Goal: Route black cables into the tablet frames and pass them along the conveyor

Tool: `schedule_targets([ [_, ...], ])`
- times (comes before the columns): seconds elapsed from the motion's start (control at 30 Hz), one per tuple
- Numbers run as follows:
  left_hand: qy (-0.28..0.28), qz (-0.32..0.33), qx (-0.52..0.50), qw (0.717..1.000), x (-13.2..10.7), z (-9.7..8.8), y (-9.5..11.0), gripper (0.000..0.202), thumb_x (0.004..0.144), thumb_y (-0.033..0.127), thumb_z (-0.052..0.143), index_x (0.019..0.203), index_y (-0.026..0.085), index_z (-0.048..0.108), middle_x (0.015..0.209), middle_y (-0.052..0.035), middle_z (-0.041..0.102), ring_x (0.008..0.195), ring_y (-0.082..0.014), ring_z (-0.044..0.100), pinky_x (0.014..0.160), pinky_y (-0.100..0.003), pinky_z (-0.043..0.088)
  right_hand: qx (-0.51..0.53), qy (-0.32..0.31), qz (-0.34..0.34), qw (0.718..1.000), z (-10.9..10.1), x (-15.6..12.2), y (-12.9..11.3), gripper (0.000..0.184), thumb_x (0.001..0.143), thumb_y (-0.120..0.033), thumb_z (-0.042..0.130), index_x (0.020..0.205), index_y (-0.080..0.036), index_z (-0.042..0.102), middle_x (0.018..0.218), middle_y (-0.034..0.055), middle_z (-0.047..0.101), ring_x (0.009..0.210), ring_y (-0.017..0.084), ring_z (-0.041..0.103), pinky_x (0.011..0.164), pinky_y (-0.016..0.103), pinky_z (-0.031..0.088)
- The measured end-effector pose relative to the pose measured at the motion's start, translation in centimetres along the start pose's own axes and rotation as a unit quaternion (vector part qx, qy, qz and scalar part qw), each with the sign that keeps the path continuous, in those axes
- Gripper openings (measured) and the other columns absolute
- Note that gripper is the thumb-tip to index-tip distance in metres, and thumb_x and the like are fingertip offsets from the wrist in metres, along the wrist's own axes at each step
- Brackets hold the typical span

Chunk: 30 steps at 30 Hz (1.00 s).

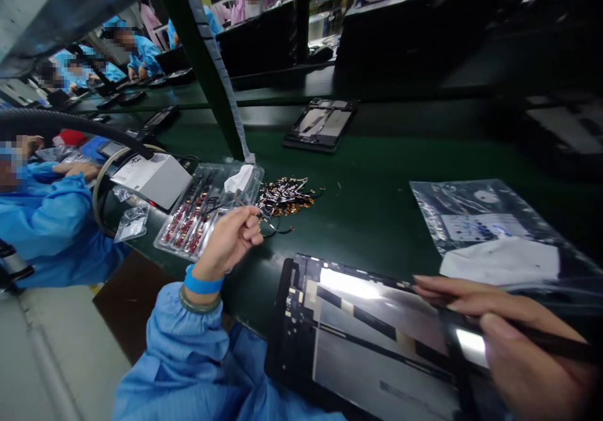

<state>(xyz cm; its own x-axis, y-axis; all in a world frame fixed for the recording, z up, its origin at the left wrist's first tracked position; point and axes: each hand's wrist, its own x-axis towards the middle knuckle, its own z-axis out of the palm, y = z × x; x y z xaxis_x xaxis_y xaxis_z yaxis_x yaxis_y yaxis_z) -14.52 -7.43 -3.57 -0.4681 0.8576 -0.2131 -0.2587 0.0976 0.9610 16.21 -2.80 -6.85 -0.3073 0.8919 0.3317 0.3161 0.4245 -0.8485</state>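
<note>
An opened tablet (pixel 377 345) lies in front of me with its battery plates, flat ribbons and circuit board exposed. My right hand (pixel 522 345) is at its right side, closed around a dark slim tool (pixel 556 344) whose kind I cannot make out. The fingertips are over the tablet's far edge. My left hand (pixel 230 235), with a blue band at the wrist, pinches a thin dark cable beside a pile of short cables (pixel 285 198) with gold-coloured ends. Close behind that hand sits a clear plastic tray (pixel 162 242) with rows of small red and black parts.
A plastic bag (pixel 428 210) and white piece (pixel 499 262) lie at the right. Another opened tablet (pixel 323 124) is farther back on the green bench (pixel 367 182). A green post (pixel 202 50) rises near a grey box (pixel 153 179). Co-workers in blue sit leftward.
</note>
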Motion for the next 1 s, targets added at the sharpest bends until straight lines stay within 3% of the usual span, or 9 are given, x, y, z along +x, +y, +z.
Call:
schedule_targets([
  [0.17,-0.264,-0.169,-0.02,0.95,-3.0,4.1,-0.7,0.025,0.084,0.035,0.059,0.092,0.011,0.062,0.058,0.0037,0.047,0.043,-0.0041,0.035,0.045,-0.021,0.038,-0.076,-0.07,-0.204,0.973,1.0,0.6,-3.1,0.021,0.088,-0.019,0.053,0.106,-0.027,0.061,0.092,0.0061,0.07,0.081,0.019,0.068,0.068,0.026,0.057],
  [0.33,-0.385,-0.11,0.177,0.899,-4.9,6.9,-1.2,0.028,0.093,0.035,0.039,0.073,0.016,0.048,0.056,0.0035,0.042,0.051,-0.0101,0.047,0.053,-0.024,0.04,-0.216,-0.054,-0.285,0.932,3.1,0.8,-3.9,0.029,0.089,-0.007,0.041,0.109,-0.017,0.061,0.099,0.009,0.071,0.086,0.017,0.067,0.072,0.026,0.053],
  [0.47,-0.355,0.061,0.372,0.856,-6.1,7.6,-2.1,0.008,0.086,0.015,0.04,0.082,0.018,0.046,0.084,-0.0059,0.055,0.077,-0.0174,0.052,0.074,-0.033,0.043,-0.314,-0.035,-0.342,0.885,3.8,0.4,-3.8,0.032,0.089,-0.004,0.036,0.102,-0.008,0.064,0.093,0.0137,0.072,0.073,0.02,0.066,0.062,0.029,0.05],
  [0.57,-0.355,0.094,0.418,0.831,-6.5,7.6,-2.6,0.006,0.081,0.015,0.049,0.085,0.018,0.05,0.091,-0.0078,0.057,0.083,-0.0202,0.051,0.076,-0.035,0.041,-0.318,-0.044,-0.345,0.882,3.4,0.2,-3.9,0.029,0.091,-0.008,0.037,0.095,-0.007,0.066,0.084,0.0134,0.071,0.066,0.019,0.064,0.056,0.029,0.046],
  [0.63,-0.339,0.059,0.366,0.865,-6.3,7.6,-2.7,0.006,0.084,0.021,0.048,0.082,0.018,0.053,0.079,-0.0039,0.055,0.07,-0.0165,0.05,0.067,-0.031,0.042,-0.274,-0.037,-0.307,0.911,2.8,0.3,-4.0,0.023,0.091,-0.011,0.042,0.089,-0.013,0.065,0.08,0.0096,0.07,0.067,0.017,0.064,0.059,0.026,0.047],
  [0.7,-0.294,-0.015,0.24,0.925,-6.0,7.6,-2.5,0.021,0.09,0.031,0.042,0.086,0.017,0.058,0.063,0.0016,0.048,0.055,-0.0121,0.045,0.057,-0.027,0.04,-0.22,0.008,-0.244,0.944,2.1,0.3,-4.0,0.015,0.088,-0.012,0.05,0.086,-0.018,0.062,0.078,0.0058,0.067,0.069,0.014,0.063,0.062,0.023,0.048],
  [0.77,-0.266,-0.092,0.091,0.955,-5.8,7.7,-2.3,0.029,0.091,0.038,0.044,0.094,0.015,0.061,0.055,0.0044,0.042,0.049,-0.0102,0.043,0.053,-0.025,0.041,-0.18,0.046,-0.197,0.963,1.7,0.2,-3.9,0.011,0.085,-0.011,0.054,0.085,-0.019,0.061,0.075,0.0034,0.064,0.068,0.013,0.062,0.062,0.022,0.048],
  [0.93,-0.321,-0.199,-0.074,0.923,-6.2,7.9,-2.2,0.031,0.085,0.039,0.06,0.099,0.012,0.066,0.056,0.001,0.055,0.054,-0.0105,0.055,0.058,-0.023,0.046,-0.13,-0.03,-0.206,0.969,1.7,-0.1,-3.5,0.014,0.085,-0.01,0.053,0.076,-0.017,0.061,0.069,0.0023,0.063,0.061,0.012,0.059,0.057,0.023,0.046],
  [1.0,-0.316,-0.218,-0.085,0.92,-6.3,8.0,-2.4,0.029,0.083,0.038,0.063,0.096,0.012,0.067,0.055,0.001,0.056,0.053,-0.0094,0.056,0.057,-0.021,0.045,-0.08,-0.02,-0.152,0.985,1.7,0.4,-3.6,0.011,0.084,-0.016,0.055,0.078,-0.017,0.064,0.071,0.0033,0.065,0.061,0.012,0.06,0.054,0.023,0.046],
])
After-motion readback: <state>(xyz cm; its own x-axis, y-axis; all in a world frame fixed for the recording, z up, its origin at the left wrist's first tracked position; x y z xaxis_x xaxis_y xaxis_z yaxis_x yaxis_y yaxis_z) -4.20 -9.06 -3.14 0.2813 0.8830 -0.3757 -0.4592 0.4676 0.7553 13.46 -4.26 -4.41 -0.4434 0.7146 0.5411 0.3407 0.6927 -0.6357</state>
